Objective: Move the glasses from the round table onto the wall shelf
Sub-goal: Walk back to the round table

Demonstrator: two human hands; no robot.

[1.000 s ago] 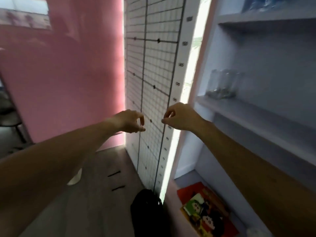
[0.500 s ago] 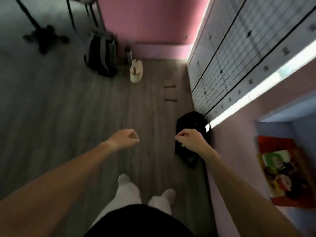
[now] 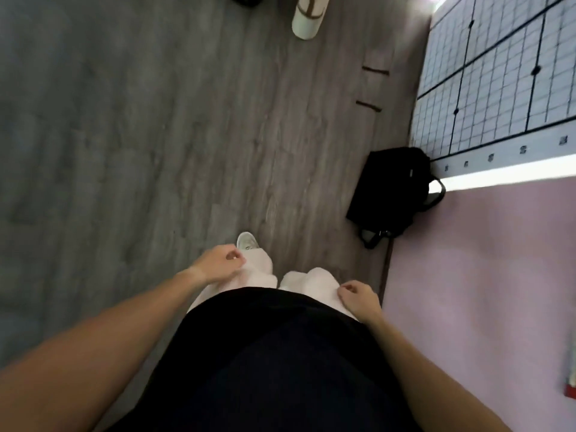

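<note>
The head camera looks straight down at the floor. My left hand hangs in front of my left leg, fingers curled loosely, holding nothing. My right hand rests by my right leg, fingers also curled in and empty. No glasses, round table or wall shelf are in view. My black top and white trousers fill the lower middle of the frame.
A black bag lies on the grey wood floor against the pink wall to my right. A gridded white panel stands at the upper right. A white cap-like object sits at the top edge.
The view has swung from the shelf with glasses down to the floor. Both hands have dropped from chest height to beside my legs, still empty.
</note>
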